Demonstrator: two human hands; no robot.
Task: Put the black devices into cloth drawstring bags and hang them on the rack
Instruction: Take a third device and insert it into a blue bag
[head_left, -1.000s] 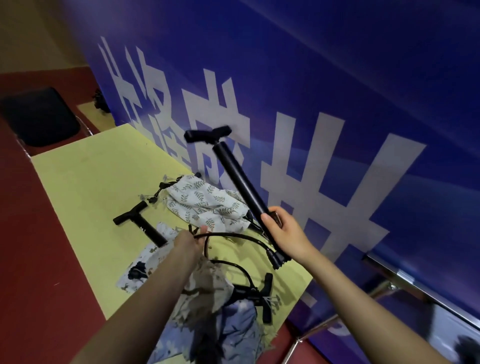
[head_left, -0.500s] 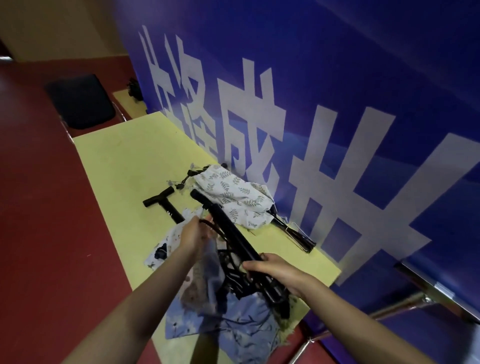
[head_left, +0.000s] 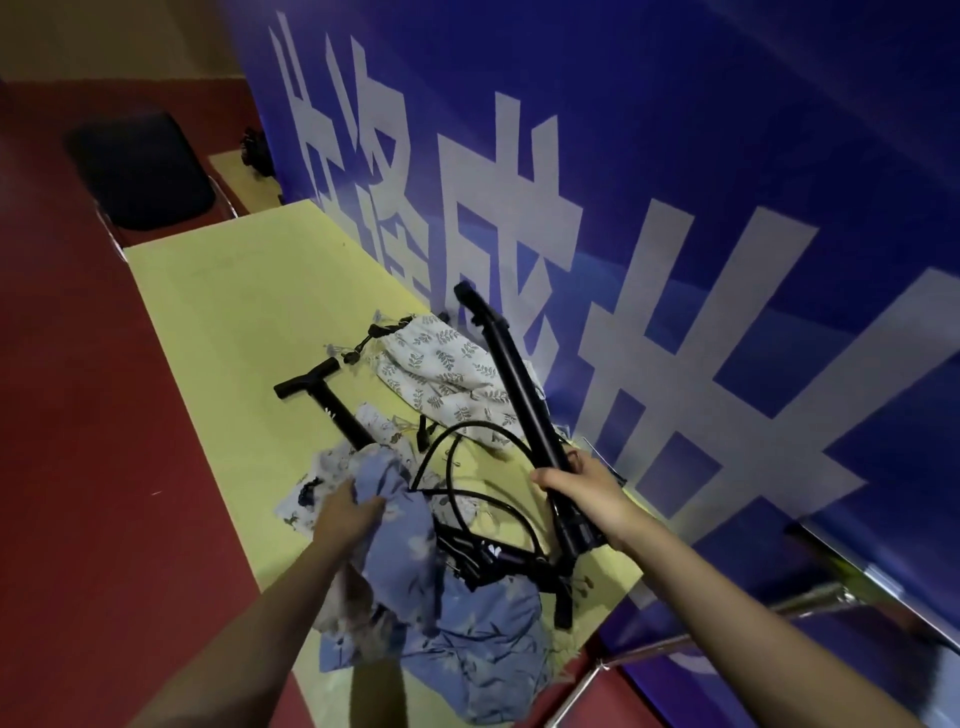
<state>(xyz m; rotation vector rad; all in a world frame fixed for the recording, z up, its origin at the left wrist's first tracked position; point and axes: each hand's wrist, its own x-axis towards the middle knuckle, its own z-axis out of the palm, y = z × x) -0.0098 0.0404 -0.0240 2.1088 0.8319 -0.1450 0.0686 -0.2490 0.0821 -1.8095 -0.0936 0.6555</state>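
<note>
Black tubular hand pump with a T-handle (head_left: 519, 395): that is what we have in our right hand (head_left: 582, 491), fingers curled round the lower barrel so the pump stands tilted over the yellow table (head_left: 218, 291), handle end up against the blue banner with white characters (head_left: 675, 208). Its thin black hose (head_left: 467, 441) loops loose over the tabletop between our hands. Our left hand (head_left: 348, 512) grips a bunched fold of the pale blue floral cloth drawstring bag (head_left: 415, 571), which lies crumpled at the near edge of the table.

To do this step well, we judge we should first find the bag's mouth and spread it wide with the left hand, then gather the hose against the barrel so it does not snag, and feed the pump in base first.

A second black T-handled pump (head_left: 322, 400) lies flat on the table, its lower end under a white printed cloth (head_left: 311, 488); a white leaf-patterned drawstring bag (head_left: 441, 384) lies behind it by the banner.

Half a second ago we held the pump low and nearly flat across the bags; now it is raised steeply, and the left hand has moved from the hose to the blue cloth.
</note>
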